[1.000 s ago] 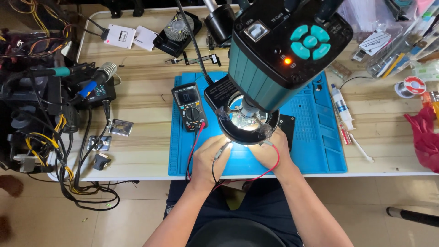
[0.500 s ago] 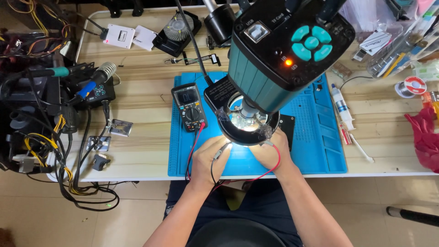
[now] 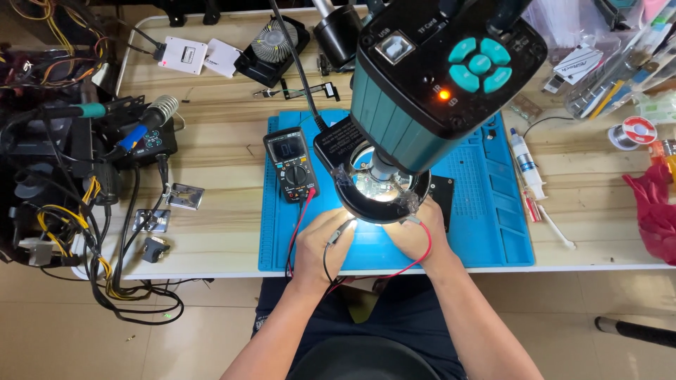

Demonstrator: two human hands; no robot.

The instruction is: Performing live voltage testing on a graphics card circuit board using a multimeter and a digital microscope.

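My left hand (image 3: pixel 322 243) grips a black multimeter probe (image 3: pixel 341 232) whose tip points under the lit ring light (image 3: pixel 380 190) of a teal and black microscope (image 3: pixel 440 77). My right hand (image 3: pixel 421 236) holds the red probe, its red lead (image 3: pixel 412 264) curling below my wrist. Both hands rest on the blue work mat (image 3: pixel 493 204). The board under the lens is mostly hidden; only a dark corner (image 3: pixel 442 193) shows. A black multimeter (image 3: pixel 291 164) lies on the mat left of the microscope, its leads running toward my hands.
A soldering station (image 3: pixel 144 134) and tangled cables (image 3: pixel 77 211) crowd the left side. A small fan (image 3: pixel 271 42) and white boxes (image 3: pixel 183 55) sit at the back. A syringe (image 3: pixel 527 165), solder spool (image 3: pixel 634 131) and red bag (image 3: pixel 655 211) lie to the right.
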